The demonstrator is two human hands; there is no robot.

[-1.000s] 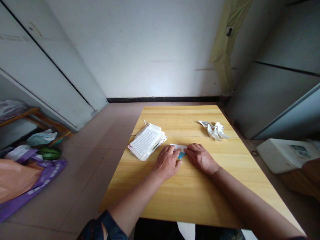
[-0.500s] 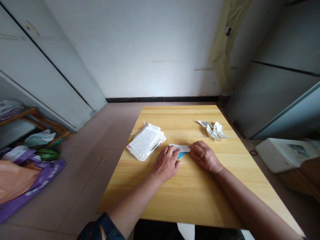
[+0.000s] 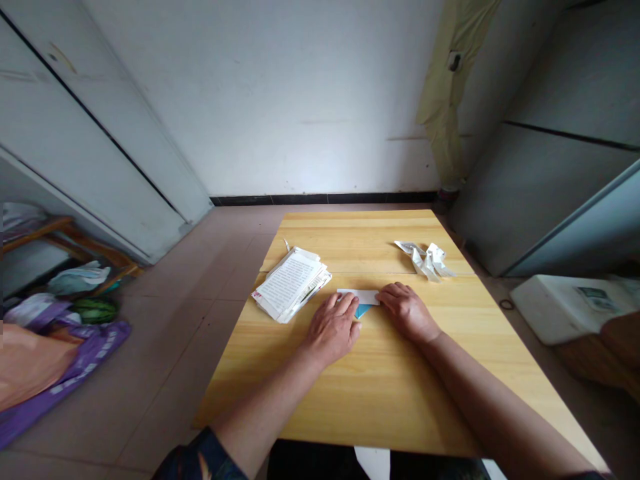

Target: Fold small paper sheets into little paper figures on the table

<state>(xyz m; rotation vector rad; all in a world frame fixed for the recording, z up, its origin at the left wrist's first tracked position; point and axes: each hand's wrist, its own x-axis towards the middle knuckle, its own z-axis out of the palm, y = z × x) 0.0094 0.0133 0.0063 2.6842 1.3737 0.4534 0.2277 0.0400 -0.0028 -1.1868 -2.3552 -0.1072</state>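
A small folded paper (image 3: 364, 297), white above with a blue corner pointing toward me, lies on the wooden table (image 3: 350, 400). My left hand (image 3: 334, 327) rests over its left part, fingers stretched out with the tips on the white strip and the thumb held apart. Curled at the paper's right end is my right hand (image 3: 406, 310), its fingers closed on the edge; the thumb is mostly hidden. To the left of my left hand sits a stack of printed paper sheets (image 3: 290, 283), loosely piled.
Crumpled paper (image 3: 429, 260) lies at the table's far right. A white box (image 3: 565, 310) stands on the right beyond the table edge. On the floor at left are a purple bag (image 3: 100, 350) and a watermelon (image 3: 95, 309). A wall (image 3: 310, 100) rises behind the table.
My right hand has rolled slightly, its fingers curling closer together at the paper's right end. My left hand and the paper stay nearly where they were.
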